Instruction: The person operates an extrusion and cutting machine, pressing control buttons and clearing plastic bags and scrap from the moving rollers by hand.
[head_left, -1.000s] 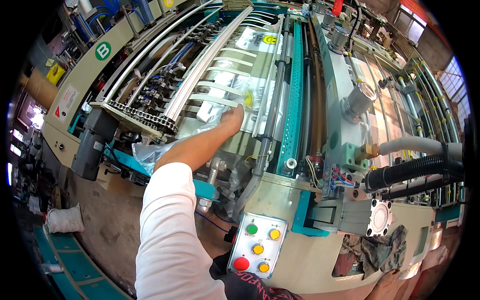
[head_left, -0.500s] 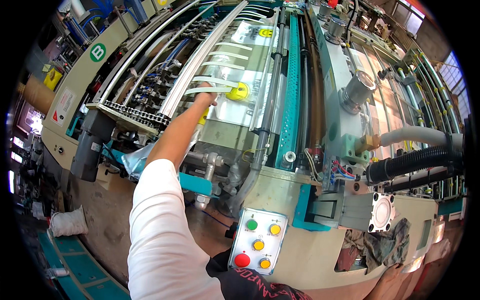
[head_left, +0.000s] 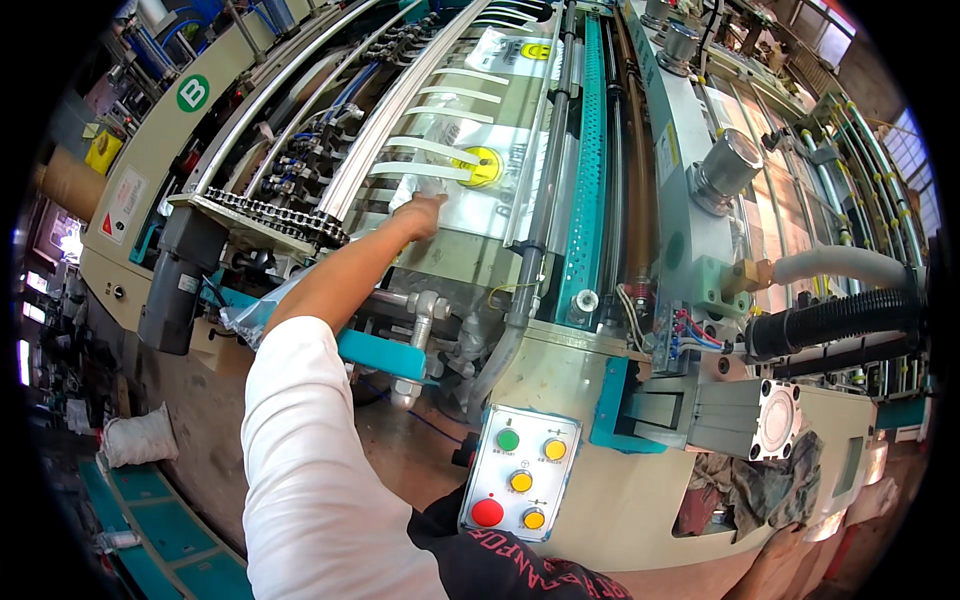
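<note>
My left hand (head_left: 420, 214) reaches from the lower left over the machine's bed, its fingers curled on crumpled clear plastic film (head_left: 408, 188). Just beyond lies a printed plastic bag (head_left: 505, 192) with a yellow smiley face, under white strips (head_left: 430, 146) that reach across from the roller side. A second printed bag (head_left: 505, 52) lies farther along the bed. More clear plastic (head_left: 255, 318) hangs beneath my left forearm. At the lower right, my right hand (head_left: 782, 545) is beside rags at the machine's side; its fingers cannot be made out.
A control panel (head_left: 520, 474) with green, yellow and red buttons faces me. A teal bracket (head_left: 382, 354) and metal bolt jut out below my left forearm. Camouflage-patterned rags (head_left: 775, 490) are stuffed into an opening. Chains (head_left: 275, 220) and a motor (head_left: 182, 280) stand at the left.
My left hand has drawn back a little toward me, off the white strips. The yellow-printed plastic that hung beneath it no longer shows; crumpled clear film is now at its fingers.
</note>
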